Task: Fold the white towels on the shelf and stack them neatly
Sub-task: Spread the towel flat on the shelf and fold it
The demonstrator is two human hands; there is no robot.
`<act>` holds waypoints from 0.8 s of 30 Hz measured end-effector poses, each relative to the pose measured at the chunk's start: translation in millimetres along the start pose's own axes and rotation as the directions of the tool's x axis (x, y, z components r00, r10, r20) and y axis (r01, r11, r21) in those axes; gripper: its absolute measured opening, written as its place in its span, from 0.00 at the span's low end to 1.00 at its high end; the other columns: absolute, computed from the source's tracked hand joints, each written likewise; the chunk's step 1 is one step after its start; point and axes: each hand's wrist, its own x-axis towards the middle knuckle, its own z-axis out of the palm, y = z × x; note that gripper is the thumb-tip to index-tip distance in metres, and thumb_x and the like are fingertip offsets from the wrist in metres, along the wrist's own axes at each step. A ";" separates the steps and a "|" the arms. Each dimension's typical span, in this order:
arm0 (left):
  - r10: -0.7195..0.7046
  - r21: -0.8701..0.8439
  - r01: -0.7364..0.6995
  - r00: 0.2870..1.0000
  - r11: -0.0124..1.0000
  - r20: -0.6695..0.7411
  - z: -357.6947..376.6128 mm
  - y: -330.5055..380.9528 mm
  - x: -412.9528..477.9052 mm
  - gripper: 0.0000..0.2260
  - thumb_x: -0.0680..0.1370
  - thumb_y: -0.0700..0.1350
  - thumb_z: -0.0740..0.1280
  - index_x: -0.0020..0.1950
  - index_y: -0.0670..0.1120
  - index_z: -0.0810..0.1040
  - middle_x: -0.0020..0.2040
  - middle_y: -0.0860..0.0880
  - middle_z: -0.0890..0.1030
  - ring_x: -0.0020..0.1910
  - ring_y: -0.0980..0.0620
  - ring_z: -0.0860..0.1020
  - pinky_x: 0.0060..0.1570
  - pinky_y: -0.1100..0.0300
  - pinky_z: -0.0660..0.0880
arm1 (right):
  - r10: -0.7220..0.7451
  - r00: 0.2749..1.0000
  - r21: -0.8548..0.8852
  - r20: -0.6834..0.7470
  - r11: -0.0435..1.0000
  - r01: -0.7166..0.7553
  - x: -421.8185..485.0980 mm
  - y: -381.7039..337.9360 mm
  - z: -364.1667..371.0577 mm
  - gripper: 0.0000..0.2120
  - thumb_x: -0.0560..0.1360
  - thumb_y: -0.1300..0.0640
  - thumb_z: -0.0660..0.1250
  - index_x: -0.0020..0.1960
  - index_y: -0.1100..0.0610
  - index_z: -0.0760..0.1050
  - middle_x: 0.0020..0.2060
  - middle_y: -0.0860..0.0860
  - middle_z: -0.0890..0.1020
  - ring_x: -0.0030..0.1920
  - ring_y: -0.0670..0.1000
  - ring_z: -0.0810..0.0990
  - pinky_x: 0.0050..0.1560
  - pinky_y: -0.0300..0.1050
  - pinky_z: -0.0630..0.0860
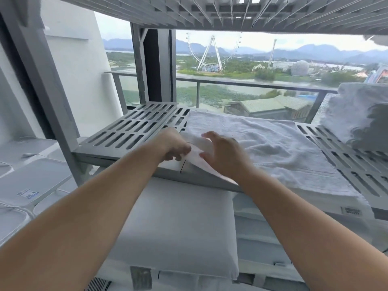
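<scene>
Head view looks down two bare forearms to a grey slotted plastic shelf [136, 127], where a white terry towel [262, 143] lies spread flat over the middle of the shelf, rumpled toward the shelf's front edge. The left hand [174, 147] is curled at the towel's near-left corner, at the front edge of the shelf, and pinches that corner so a flap of cloth stands lifted off the shelf; its fingertips are hidden behind the knuckles and the cloth. The right hand [222, 154] is just beside it over the same flap, fingers spread and only slightly bent, gripping nothing visible; motion blur makes it hard to tell whether the palm touches the cloth, and the thumb is out of sight. At the right end of the shelf sits a loose heap of white towels [361, 114], cut off by the frame edge and blurred. Under the shelf lies a smooth white cushion-like bundle [178, 227], partly covered by the arms. Above the shelf, the ribbed underside of a second grey tier [210, 13] is cropped at the top. Beyond the shelf, through glass, stand a balcony rail [252, 85] and a distant white Ferris wheel [212, 53].
</scene>
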 end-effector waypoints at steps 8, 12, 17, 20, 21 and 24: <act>-0.119 0.176 0.080 0.968 0.981 0.222 -8.8 -28.8 -37.1 0.12 0.75 0.43 0.76 0.56 0.41 0.81 0.39 0.47 0.83 0.28 0.55 0.80 0.28 0.65 0.74 | 0.492 0.849 0.554 -0.193 0.769 -0.319 -5.9 7.5 5.5 0.12 0.76 0.48 0.63 0.40 0.55 0.78 0.32 0.48 0.81 0.35 0.54 0.80 0.35 0.48 0.75; -0.039 0.172 0.037 0.999 0.984 0.011 -4.9 -31.2 -32.9 0.13 0.76 0.51 0.73 0.45 0.41 0.83 0.34 0.48 0.82 0.28 0.53 0.79 0.30 0.62 0.74 | 0.221 0.934 0.285 -0.281 0.949 -0.138 -21.2 -1.0 7.2 0.14 0.78 0.50 0.63 0.36 0.54 0.72 0.28 0.46 0.75 0.30 0.43 0.72 0.29 0.41 0.62; 0.112 0.342 -0.011 0.954 0.940 -0.277 20.8 -19.8 -9.4 0.11 0.76 0.51 0.67 0.45 0.45 0.83 0.45 0.47 0.83 0.45 0.47 0.80 0.40 0.54 0.77 | 0.495 0.845 0.614 -0.205 0.737 -0.282 -26.0 13.6 1.5 0.12 0.77 0.48 0.63 0.40 0.54 0.77 0.32 0.48 0.80 0.35 0.52 0.79 0.35 0.46 0.72; 0.109 0.398 0.045 0.927 0.916 -0.358 37.4 -16.3 8.7 0.09 0.78 0.51 0.67 0.52 0.48 0.83 0.54 0.47 0.81 0.55 0.44 0.79 0.50 0.50 0.79 | 0.627 0.774 0.782 -0.090 0.526 -0.335 -25.5 24.3 -0.2 0.09 0.77 0.53 0.63 0.40 0.50 0.79 0.34 0.47 0.82 0.37 0.54 0.81 0.37 0.48 0.76; 0.084 0.407 0.071 0.932 0.910 -0.352 41.7 -15.5 14.8 0.12 0.78 0.53 0.67 0.55 0.48 0.82 0.56 0.46 0.81 0.57 0.43 0.78 0.53 0.48 0.79 | 0.646 0.760 0.805 -0.079 0.491 -0.334 -24.5 28.0 -0.5 0.09 0.76 0.54 0.63 0.40 0.50 0.79 0.34 0.47 0.82 0.38 0.55 0.82 0.38 0.50 0.77; 0.032 0.422 0.098 0.956 0.901 -0.290 53.2 -12.1 29.3 0.26 0.75 0.65 0.64 0.58 0.46 0.80 0.58 0.44 0.80 0.59 0.41 0.77 0.56 0.48 0.77 | 0.681 0.729 0.853 -0.063 0.416 -0.315 -21.0 39.9 0.8 0.08 0.73 0.53 0.61 0.41 0.50 0.79 0.34 0.47 0.82 0.39 0.52 0.82 0.42 0.55 0.78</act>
